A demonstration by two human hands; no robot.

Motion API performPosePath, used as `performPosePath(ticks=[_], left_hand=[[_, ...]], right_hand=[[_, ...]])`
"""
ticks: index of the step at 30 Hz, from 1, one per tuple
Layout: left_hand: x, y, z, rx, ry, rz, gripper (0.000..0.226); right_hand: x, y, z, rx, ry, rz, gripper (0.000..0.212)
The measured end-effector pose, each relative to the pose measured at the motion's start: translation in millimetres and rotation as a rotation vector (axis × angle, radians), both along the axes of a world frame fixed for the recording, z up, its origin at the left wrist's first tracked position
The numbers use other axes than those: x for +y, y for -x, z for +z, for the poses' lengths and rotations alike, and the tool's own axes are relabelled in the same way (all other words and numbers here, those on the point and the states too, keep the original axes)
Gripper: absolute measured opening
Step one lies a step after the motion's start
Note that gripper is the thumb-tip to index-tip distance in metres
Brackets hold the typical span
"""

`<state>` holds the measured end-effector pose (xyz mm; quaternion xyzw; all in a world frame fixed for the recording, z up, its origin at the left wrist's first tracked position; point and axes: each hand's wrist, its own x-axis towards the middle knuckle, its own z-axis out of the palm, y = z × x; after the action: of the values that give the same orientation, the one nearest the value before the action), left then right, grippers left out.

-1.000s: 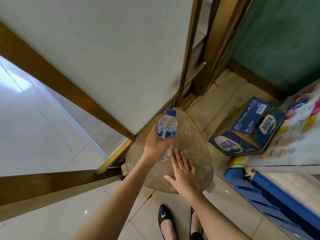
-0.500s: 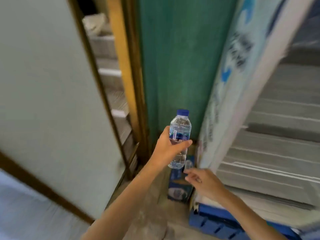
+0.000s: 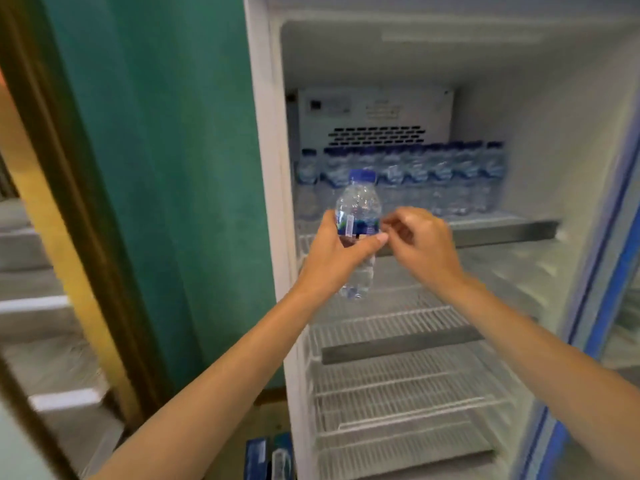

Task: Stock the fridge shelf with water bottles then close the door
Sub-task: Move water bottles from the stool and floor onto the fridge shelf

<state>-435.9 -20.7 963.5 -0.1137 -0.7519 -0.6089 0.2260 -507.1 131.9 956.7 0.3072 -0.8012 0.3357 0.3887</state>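
Observation:
My left hand (image 3: 332, 258) grips a small clear water bottle (image 3: 358, 209) with a blue cap and blue label, upright in front of the open fridge. My right hand (image 3: 420, 245) is just right of the bottle, fingers loosely curled, fingertips close to the label; contact is unclear. Behind them the top wire shelf (image 3: 502, 225) carries a row of several similar water bottles (image 3: 450, 174) along the back. The shelf's front left part, behind the held bottle, is bare wire.
The white fridge frame (image 3: 266, 168) stands against a green wall (image 3: 156, 168). Lower wire shelves (image 3: 398, 386) hold nothing. The blue-edged fridge door (image 3: 609, 271) is open at the right. A blue carton (image 3: 268, 457) sits on the floor below. Stairs (image 3: 31, 271) lie at the left.
The view swung up from the floor and stool to the open fridge. My left hand carried the bottle up to the top shelf; my right hand rose beside it.

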Motion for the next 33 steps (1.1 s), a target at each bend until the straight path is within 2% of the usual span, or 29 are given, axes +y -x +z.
performPosePath(ticks=[2, 5, 7, 10, 13, 17, 22, 26, 28, 31, 32, 33], left_hand=[[9, 24, 18, 0.042, -0.006, 0.078, 0.056], [13, 62, 38, 0.062, -0.032, 0.196, 0.061], [10, 85, 44, 0.06, -0.055, 0.287, 0.057], [-4, 114, 46, 0.06, -0.114, 0.38, 0.051], [-15, 135, 42, -0.021, -0.192, 0.446, 0.057], [-22, 153, 35, -0.066, -0.215, 0.563, 0.051], [-28, 173, 40, -0.144, -0.094, 0.667, 0.043], [-27, 182, 42, -0.18, -0.124, 0.683, 0.038], [-28, 186, 40, -0.184, -0.082, 0.707, 0.043], [-32, 187, 36, -0.259, 0.024, 0.739, 0.063], [-35, 187, 33, -0.315, 0.046, 0.748, 0.063], [-37, 186, 31, -0.371, 0.078, 0.749, 0.054]], right_hand=[[4, 28, 17, -0.054, -0.095, 0.067, 0.014], [-1, 62, 23, -0.279, -0.333, 0.184, 0.024], [-7, 80, 18, -0.371, -0.48, 0.15, 0.033], [-11, 95, 9, -0.299, -0.669, 0.051, 0.052], [-7, 101, 14, -0.311, -0.766, 0.152, 0.067], [-6, 111, 25, -0.437, -0.914, 0.287, 0.065], [-8, 121, 21, -0.438, -0.945, 0.387, 0.052], [-7, 121, 21, -0.47, -0.93, 0.417, 0.057], [-6, 120, 22, -0.477, -0.937, 0.417, 0.057], [-5, 119, 22, -0.486, -0.944, 0.412, 0.056], [-5, 119, 22, -0.489, -0.945, 0.409, 0.056], [-5, 119, 22, -0.49, -0.945, 0.407, 0.056]])
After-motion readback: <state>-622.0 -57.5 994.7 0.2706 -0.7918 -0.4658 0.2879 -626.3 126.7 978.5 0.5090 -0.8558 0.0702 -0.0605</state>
